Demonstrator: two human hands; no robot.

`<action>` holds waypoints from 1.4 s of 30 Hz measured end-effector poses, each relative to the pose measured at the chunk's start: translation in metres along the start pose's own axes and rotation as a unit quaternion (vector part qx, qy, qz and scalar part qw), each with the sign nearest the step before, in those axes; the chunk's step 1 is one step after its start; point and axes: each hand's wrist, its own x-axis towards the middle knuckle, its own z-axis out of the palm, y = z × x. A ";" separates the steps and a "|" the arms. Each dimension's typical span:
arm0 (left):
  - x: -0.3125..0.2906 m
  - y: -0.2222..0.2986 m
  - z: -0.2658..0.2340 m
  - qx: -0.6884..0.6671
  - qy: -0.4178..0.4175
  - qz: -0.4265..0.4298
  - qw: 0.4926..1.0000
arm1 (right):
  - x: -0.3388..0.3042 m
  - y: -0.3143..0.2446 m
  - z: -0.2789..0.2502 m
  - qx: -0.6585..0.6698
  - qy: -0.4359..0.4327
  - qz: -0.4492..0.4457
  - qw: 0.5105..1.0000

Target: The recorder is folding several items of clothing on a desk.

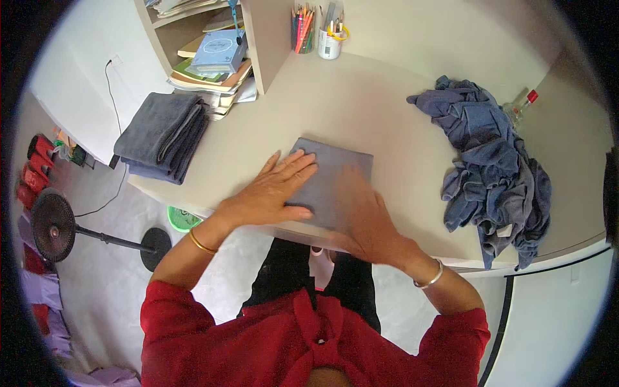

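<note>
We stand at the middle of the front edge of the desk (264, 129) in a red top (258, 351), with a gold bangle (202, 244) on our left wrist and a silver bangle (431, 276) on our right. Just in from that edge lies the cloth (335, 153), grey-blue and folded into a flat, four-sided piece. Our right hand (371, 226) is over its right part, blurred; we cannot tell whether those fingers are spread or pressed together. Our left hand (274, 188) rests palm down on its left part, fingers straight and slightly spread, thumb well apart from them. Toward the front left corner we have a stack (158, 129) of folded, darker cloths. Along the right side sprawls a heap (480, 145) of crumpled blue-grey cloths, its near end reaching the front edge. Beyond the heap, toward the back right corner, we see a clear bottle (514, 111) with a red cap. At the back left corner stands a shelf (271, 48) with papers and a blue box (219, 50). By the back edge, beside the shelf, are a cup of pencils (303, 35) and a white cup (329, 46) holding more sticks.
</note>
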 end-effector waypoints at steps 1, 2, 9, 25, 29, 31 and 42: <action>-0.001 -0.012 -0.003 -0.009 0.012 0.020 1.000 | -0.004 -0.002 -0.003 0.020 0.031 -0.015 0.999; 0.000 -0.020 -0.006 -0.017 0.024 0.040 0.999 | -0.003 0.001 -0.003 0.020 0.030 -0.014 0.999; 0.017 -0.029 -0.010 -0.147 0.111 -0.232 0.955 | 0.046 0.044 -0.014 0.077 0.233 -0.030 0.969; 0.016 -0.037 -0.045 -0.369 0.152 -0.148 0.905 | 0.046 0.101 0.008 0.184 0.234 0.106 0.949; -0.009 -0.053 -0.120 -0.367 0.141 -0.203 0.897 | 0.045 0.102 0.009 0.173 0.234 0.095 0.952; -0.024 -0.065 -0.152 -0.338 0.164 -0.228 0.898 | 0.046 0.103 0.010 0.179 0.234 0.103 0.950; -0.106 -0.195 -0.232 -0.351 0.210 -0.252 0.877 | 0.042 0.102 0.010 0.138 0.223 0.091 0.961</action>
